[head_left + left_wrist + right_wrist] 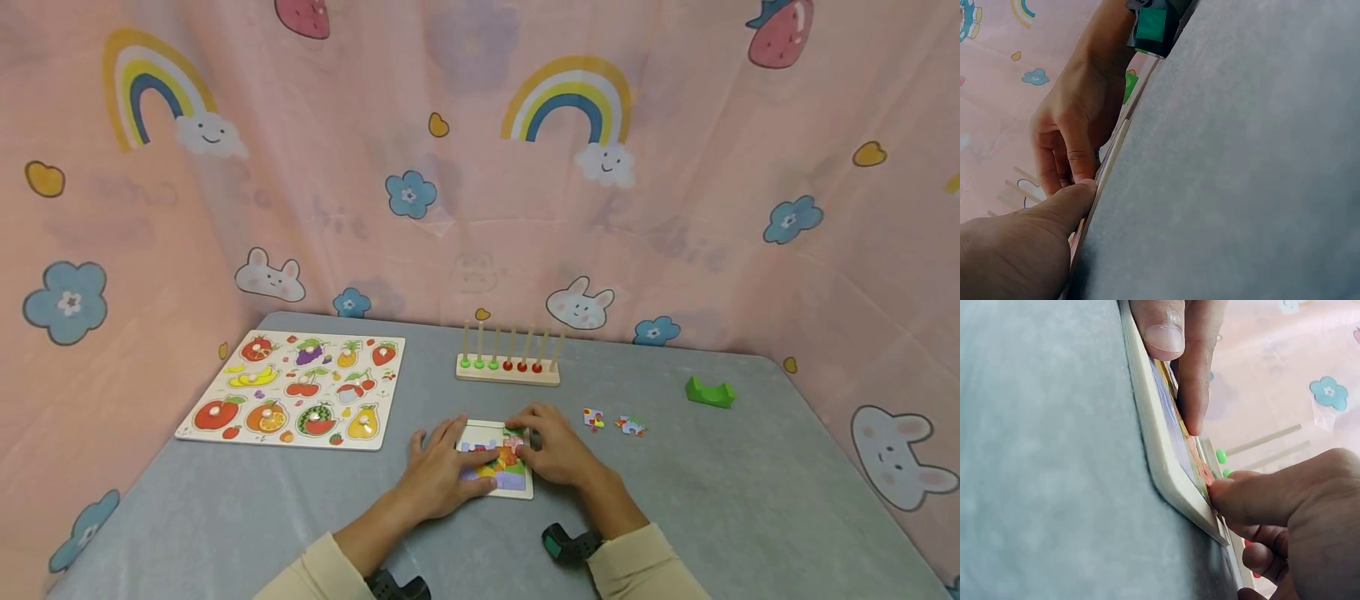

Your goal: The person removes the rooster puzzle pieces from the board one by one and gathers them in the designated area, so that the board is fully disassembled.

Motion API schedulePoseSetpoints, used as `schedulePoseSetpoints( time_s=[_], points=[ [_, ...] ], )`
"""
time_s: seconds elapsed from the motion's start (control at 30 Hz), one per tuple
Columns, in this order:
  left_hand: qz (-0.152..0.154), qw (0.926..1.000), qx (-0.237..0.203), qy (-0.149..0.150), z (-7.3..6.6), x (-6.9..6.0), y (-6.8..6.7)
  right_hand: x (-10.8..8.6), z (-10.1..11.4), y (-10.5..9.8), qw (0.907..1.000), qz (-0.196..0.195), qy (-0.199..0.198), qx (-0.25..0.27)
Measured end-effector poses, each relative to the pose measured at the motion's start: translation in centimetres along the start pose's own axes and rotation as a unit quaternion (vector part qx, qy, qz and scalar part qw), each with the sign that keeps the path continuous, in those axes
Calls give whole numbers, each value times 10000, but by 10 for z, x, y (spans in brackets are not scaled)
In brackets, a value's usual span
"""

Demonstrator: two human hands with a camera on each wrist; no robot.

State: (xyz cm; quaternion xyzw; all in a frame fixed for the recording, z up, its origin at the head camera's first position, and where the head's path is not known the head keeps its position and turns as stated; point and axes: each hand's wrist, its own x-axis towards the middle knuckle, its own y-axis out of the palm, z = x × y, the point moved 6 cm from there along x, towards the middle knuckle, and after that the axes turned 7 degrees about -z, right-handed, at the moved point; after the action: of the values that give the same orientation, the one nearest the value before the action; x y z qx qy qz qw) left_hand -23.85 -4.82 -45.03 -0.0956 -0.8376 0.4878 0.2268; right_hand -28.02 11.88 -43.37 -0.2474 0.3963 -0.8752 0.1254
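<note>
A small jigsaw puzzle (512,482) in a pale wooden frame lies on the table between the hands. My left hand (437,477) lies over its left side, with index finger and thumb stretched onto the picture; the left thumb (1063,209) rests near the front rim. Around a puzzle piece (513,439) at the upper right of the picture, my right hand (558,448) curls its thumb and index finger. That right thumb (1244,499) touches the picture close to the frame's edge, while the piece is mostly hidden. Two loose puzzle pieces, one nearer (593,418) and one farther right (631,426), lie beside the right hand.
A fruit peg board (292,392) lies at the left. Behind the puzzle stands a wooden peg rack (507,373) with green and red beads. A green curved block (709,392) sits at the right. Patterned pink cloth (480,233) hangs behind the grey table (750,492).
</note>
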Motion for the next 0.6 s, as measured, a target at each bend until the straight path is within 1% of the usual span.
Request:
schedulePoseSetpoints(
  time_s=[0.13,0.3,0.47,0.6],
  points=[
    [-7,10000,11,5,0,0,0,-1,1,-2,10000,-49,-76,-33],
    [-10,10000,46,-6,0,0,0,-1,3,-9,9997,-253,8,23],
    [25,10000,32,-12,0,0,1,-2,8,-25,9988,-487,-55,-19],
    [-1,10000,45,-12,0,0,1,-3,9,-42,9980,-635,-64,43]
  ],
)
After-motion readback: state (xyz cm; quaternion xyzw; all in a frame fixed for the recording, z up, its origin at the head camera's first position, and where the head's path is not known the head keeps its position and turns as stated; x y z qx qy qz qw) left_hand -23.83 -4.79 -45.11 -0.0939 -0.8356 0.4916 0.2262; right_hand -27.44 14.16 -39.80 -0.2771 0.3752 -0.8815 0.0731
